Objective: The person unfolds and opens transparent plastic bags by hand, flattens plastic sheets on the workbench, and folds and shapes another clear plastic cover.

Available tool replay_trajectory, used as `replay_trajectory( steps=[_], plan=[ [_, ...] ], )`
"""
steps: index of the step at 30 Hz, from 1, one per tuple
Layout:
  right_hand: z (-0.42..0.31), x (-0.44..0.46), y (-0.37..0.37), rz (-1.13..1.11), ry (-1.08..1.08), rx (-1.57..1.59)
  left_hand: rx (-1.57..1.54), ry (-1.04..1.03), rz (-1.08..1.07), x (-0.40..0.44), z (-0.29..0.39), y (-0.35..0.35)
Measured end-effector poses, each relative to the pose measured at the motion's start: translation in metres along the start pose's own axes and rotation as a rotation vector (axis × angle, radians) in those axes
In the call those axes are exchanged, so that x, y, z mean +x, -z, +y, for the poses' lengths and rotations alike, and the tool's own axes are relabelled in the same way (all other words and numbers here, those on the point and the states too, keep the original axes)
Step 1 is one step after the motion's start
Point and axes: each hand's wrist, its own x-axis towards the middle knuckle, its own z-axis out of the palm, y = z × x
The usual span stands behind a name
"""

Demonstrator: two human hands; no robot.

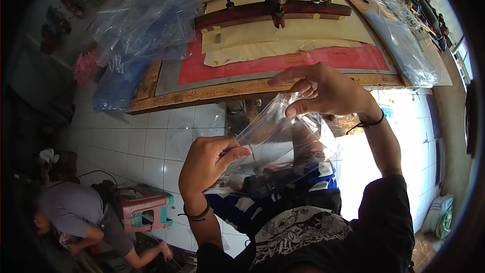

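A crumpled, see-through plastic sheet (268, 136) is stretched between my two hands above my lap; whether it is a single layer or a bag I cannot tell. My left hand (208, 164) pinches its left edge between thumb and fingers. Higher up, my right hand (328, 91) has curled fingers at the sheet's top corner, while the index finger points out to the left and the thumb sits lower against the plastic. Just beyond the right hand lies the wooden front edge of the worktable (212, 91).
On the table, a red sheet (242, 71) and cream paper (283, 48) lie below a dark metal press bar (273, 12). Clear plastic piles (146, 20) hang over the left side. A person (81, 207) bends beside a pink and green stool (146, 207) at lower left.
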Motion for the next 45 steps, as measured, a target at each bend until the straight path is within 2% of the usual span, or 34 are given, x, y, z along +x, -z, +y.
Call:
replay_trajectory(
  steps=[4,7,10,13,14,17,18,22,25,28,31,32,35,38,40,42,43,45],
  plan=[
    [0.0,0.006,-0.007,-0.015,-0.031,-0.026,-0.004,-0.014,-0.027,-0.002,-0.01,0.003],
    [-0.008,0.006,-0.01,-0.014,-0.122,0.106,-0.099,0.162,-0.164,-0.006,-0.017,0.01],
    [-0.001,0.003,-0.005,0.06,-0.09,0.137,-0.111,0.236,-0.33,-0.019,-0.02,0.024],
    [0.017,-0.006,0.008,0.159,-0.038,0.26,-0.281,0.301,-0.347,-0.046,-0.045,0.027],
    [0.015,-0.009,0.011,0.198,-0.069,0.229,-0.337,0.26,-0.258,-0.052,-0.052,0.027],
    [0.02,-0.003,0.012,0.271,-0.114,0.145,-0.209,0.344,-0.176,-0.056,-0.053,0.038],
    [0.02,0.001,0.013,0.288,-0.04,0.139,-0.162,0.291,-0.143,-0.052,-0.049,0.04],
    [0.018,0.013,0.025,0.417,0.028,-0.007,-0.314,0.391,-0.162,-0.043,-0.049,0.048],
    [0.005,0.022,0.021,0.283,0.182,-0.101,-0.146,0.056,-0.234,-0.026,-0.038,0.032],
    [-0.012,0.035,0.003,0.195,0.269,-0.272,-0.499,0.125,-0.034,0.012,-0.001,-0.015],
    [-0.018,0.033,0.01,0.117,0.193,-0.254,-0.587,0.146,0.049,0.021,-0.004,-0.027],
    [-0.019,0.03,0.015,0.093,0.152,-0.223,-0.564,0.047,0.081,0.019,-0.009,-0.027],
    [-0.006,-0.007,0.034,0.034,0.146,-0.416,-0.538,0.049,0.219,0.01,-0.018,-0.015],
    [0.017,-0.048,0.04,0.389,0.197,-0.019,-0.636,-0.027,0.432,0.003,-0.028,0.002],
    [0.035,-0.076,0.026,0.747,0.042,0.034,-0.66,-0.015,0.572,0.002,-0.034,0.007],
    [0.06,-0.094,-0.004,1.016,-0.055,0.241,-0.823,0.071,0.64,0.01,-0.033,-0.002],
    [0.082,-0.107,-0.016,1.046,-0.103,0.344,-0.904,0.111,0.667,0.015,-0.032,-0.007],
    [0.11,-0.124,-0.043,0.957,-0.06,0.577,-0.99,0.153,0.668,0.023,-0.041,-0.021]
  ],
)
